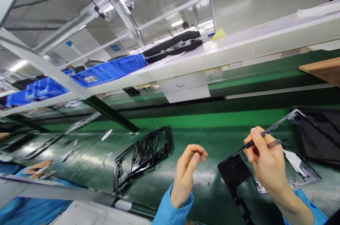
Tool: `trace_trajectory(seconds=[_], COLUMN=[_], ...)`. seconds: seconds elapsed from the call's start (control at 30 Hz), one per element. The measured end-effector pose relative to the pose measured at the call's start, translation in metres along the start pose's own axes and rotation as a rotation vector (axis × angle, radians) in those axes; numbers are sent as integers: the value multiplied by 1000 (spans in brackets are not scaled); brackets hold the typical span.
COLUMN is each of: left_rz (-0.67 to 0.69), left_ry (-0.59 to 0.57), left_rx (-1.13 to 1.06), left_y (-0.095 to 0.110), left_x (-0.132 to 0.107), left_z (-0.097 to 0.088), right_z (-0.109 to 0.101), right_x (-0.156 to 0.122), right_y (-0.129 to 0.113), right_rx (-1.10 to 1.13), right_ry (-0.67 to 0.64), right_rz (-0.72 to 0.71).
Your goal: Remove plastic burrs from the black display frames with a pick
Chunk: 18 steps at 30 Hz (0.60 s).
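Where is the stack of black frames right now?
Head view, left of centre: the stack of black frames lies on the green work surface, just left of the left hand and not touching it.

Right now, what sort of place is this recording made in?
Most likely a factory assembly line: a long green belt, blue bins on a shelf above it, and a stack of black frames.

Single head-worn view, facing forward-down over desk [212, 186], horizon rolled. Left hand [187, 172] at 6 o'clock, right hand [265, 168] at 4 o'clock, near lens.
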<state>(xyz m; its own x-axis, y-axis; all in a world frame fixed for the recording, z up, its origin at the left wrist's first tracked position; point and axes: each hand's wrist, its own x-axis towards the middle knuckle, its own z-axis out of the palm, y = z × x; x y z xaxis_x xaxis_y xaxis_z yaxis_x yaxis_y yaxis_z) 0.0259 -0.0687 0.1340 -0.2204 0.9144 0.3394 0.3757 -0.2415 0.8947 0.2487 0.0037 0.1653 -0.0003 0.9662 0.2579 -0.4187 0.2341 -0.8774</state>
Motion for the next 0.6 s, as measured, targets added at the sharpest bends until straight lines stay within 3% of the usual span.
trace_trajectory(seconds=[0.1, 0.17, 0.27, 0.4, 0.5, 0.6], left_rz=[-32, -122, -266, -414, -460, -502], left_ry=[-239, -293, -213, 8, 127, 116], left_rx=[-242, -398, -466, -366, -265, -225], left_y=[26, 30, 18, -17, -45, -65], left_x=[-18, -29, -41, -55, -64, -72], left_z=[20, 31, 40, 40, 34, 29], right_z=[0, 0, 2, -9, -37, -77], right_x=[1, 6, 21, 41, 41, 32], right_y=[0, 3, 21, 74, 103, 101], right_rx=[-62, -131, -266, -467, -569, -618], right_ry=[-67, -172, -404, -656, -719, -641], right_rz=[24, 70, 171, 298, 356, 343])
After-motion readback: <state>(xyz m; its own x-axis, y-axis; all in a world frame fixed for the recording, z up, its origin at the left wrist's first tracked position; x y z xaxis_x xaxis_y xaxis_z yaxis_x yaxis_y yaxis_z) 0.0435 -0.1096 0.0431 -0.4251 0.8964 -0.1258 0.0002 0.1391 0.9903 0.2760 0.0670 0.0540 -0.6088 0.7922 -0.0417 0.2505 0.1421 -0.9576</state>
